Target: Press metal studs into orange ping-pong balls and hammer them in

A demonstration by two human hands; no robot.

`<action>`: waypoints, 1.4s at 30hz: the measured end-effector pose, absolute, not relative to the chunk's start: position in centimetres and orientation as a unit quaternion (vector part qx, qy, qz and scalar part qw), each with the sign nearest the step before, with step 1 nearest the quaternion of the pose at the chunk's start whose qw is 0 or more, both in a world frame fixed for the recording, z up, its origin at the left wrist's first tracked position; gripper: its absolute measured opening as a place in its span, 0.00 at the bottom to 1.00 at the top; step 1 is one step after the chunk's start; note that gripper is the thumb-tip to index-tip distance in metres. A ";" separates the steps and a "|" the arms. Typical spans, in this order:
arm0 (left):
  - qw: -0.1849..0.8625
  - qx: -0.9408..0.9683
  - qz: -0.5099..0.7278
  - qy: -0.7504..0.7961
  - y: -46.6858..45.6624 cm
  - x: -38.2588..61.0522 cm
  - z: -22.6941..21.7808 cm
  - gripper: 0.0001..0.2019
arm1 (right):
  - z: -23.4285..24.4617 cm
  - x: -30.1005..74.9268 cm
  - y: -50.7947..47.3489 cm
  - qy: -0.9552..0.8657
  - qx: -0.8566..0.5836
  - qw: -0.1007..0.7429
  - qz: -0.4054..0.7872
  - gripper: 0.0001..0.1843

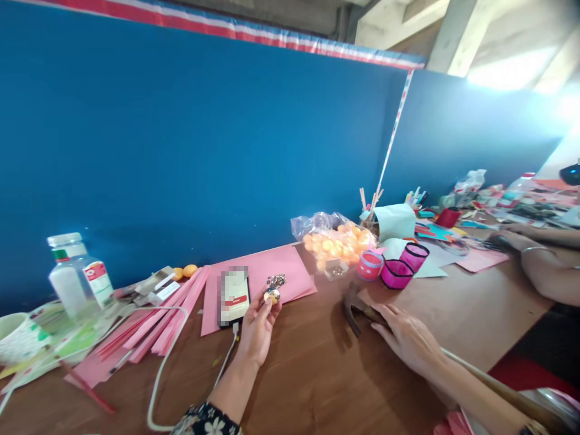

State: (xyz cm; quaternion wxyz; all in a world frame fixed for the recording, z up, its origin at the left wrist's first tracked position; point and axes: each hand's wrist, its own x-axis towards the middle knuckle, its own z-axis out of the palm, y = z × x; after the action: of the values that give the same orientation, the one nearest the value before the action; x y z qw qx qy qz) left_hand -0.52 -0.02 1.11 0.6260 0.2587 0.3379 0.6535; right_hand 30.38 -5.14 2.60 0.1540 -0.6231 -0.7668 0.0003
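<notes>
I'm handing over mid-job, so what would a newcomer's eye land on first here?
Probably the broad blue partition behind the table, then the clear plastic bag of bright orange balls at its foot. Nearer, the left hand holds up a small shiny gold-coloured piece, and the right hand grips a hammer just beyond it.

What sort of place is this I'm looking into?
Probably a shared craft workspace: pink paper strips and a bag of orange balls lie on the brown table, a hammer is at the right hand, and another person's arm shows farther along to the right.
</notes>
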 end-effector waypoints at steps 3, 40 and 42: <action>0.624 0.266 0.650 0.343 0.0 -0.5 1.1 0.18 | 2.6 30.9 -5.0 -0.762 -0.631 0.147 -0.005 0.16; 0.588 0.229 0.694 0.347 0.1 -0.4 0.7 0.12 | 5.3 13.8 2.6 -0.669 -0.507 0.410 0.359 0.16; 0.590 0.207 0.699 0.346 0.3 -0.5 0.6 0.10 | 4.7 12.7 4.3 -0.709 -0.547 0.361 0.262 0.14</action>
State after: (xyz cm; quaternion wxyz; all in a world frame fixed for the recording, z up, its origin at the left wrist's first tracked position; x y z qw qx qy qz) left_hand -0.53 0.29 0.58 0.5902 0.2074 0.3457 0.6994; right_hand 12.68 4.27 4.69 0.3611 -0.5466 -0.7087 0.2617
